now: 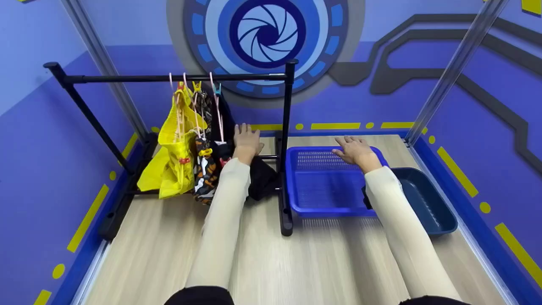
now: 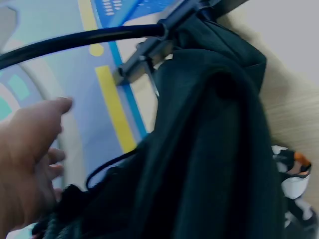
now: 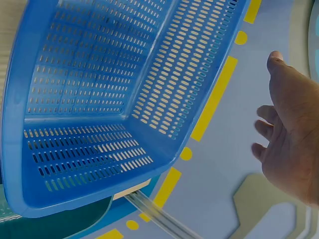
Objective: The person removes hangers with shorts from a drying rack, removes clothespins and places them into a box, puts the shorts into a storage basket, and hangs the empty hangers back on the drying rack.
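My left hand (image 1: 247, 139) is at the right side of the hanging clothes, its fingers extended and holding nothing. In the left wrist view a black garment (image 2: 214, 134) hangs close beside this hand. To its left hang a yellow garment (image 1: 178, 148) and a camouflage-patterned garment (image 1: 206, 178), on thin pink hangers with coloured clips. My right hand (image 1: 353, 150) hovers over the far right part of a blue perforated basket (image 1: 330, 182), fingers spread and relaxed, nothing in it. The right wrist view shows the basket's inside (image 3: 94, 74) with nothing lying in it.
A black clothes rack (image 1: 139, 79) stands on the left, its right post (image 1: 287, 114) between the clothes and the basket. A dark teal tub (image 1: 423, 199) sits right of the basket, partly behind my right sleeve. Blue patterned walls enclose the wooden tabletop (image 1: 271, 262).
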